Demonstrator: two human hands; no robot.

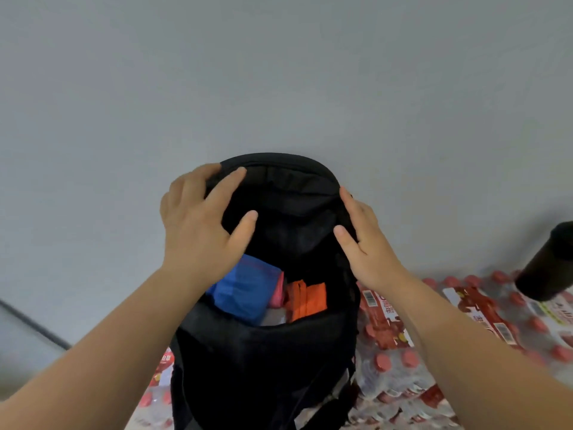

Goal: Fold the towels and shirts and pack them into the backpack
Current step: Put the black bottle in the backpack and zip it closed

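A black backpack stands upright against the grey wall with its top flap raised. Inside the mouth lie a folded blue cloth, a pink piece and a folded orange cloth. My left hand rests on the flap's left side with straight, spread fingers. On the flap's right edge lies my right hand, fingers straight along the rim. Neither hand holds any cloth.
The backpack stands on shrink-wrapped packs of red-capped bottles that spread to the right and left. A dark cylindrical flask sits at the right edge. A grey wall fills the background.
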